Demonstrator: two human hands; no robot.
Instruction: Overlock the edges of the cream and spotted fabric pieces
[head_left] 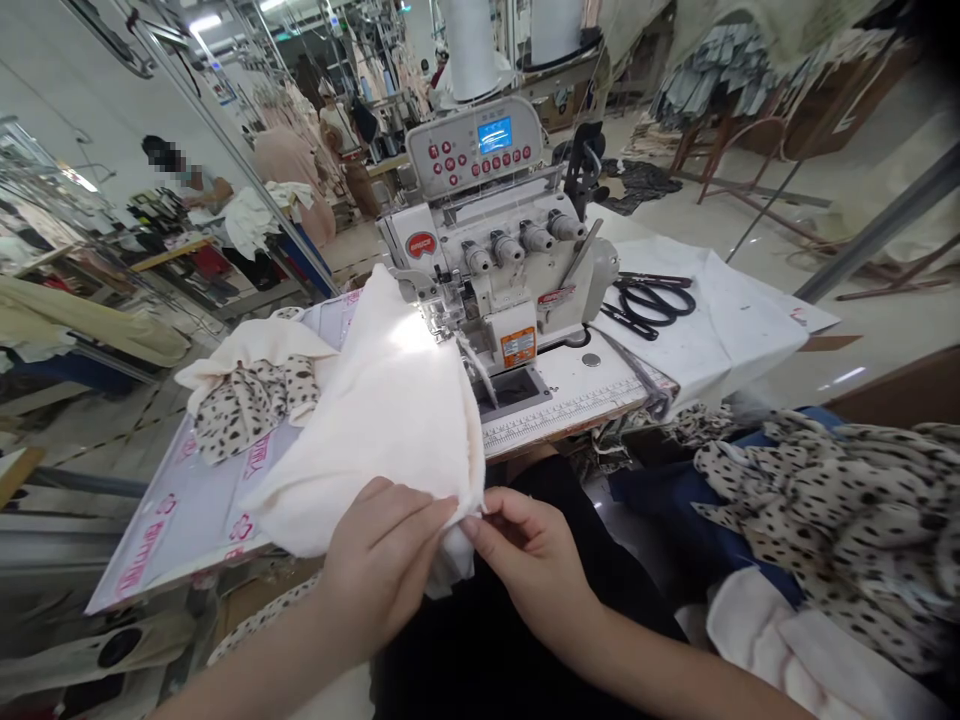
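A cream fabric piece [382, 420] runs from the presser foot of a white overlock sewing machine [495, 260] down to the near table edge. My left hand [379, 565] is closed on the fabric's lower corner, fingers wrapped over the cloth. My right hand [529, 555] pinches the same corner edge from the right, thumb and fingers pressed together. Both hands meet just below the table's front edge, over my dark lap.
A bundle of cream and spotted cloth [251, 385] lies on the table's left. Black scissors [649, 300] rest on white paper right of the machine. A spotted fabric heap [832, 510] fills the right. A person works at a far bench [180, 185].
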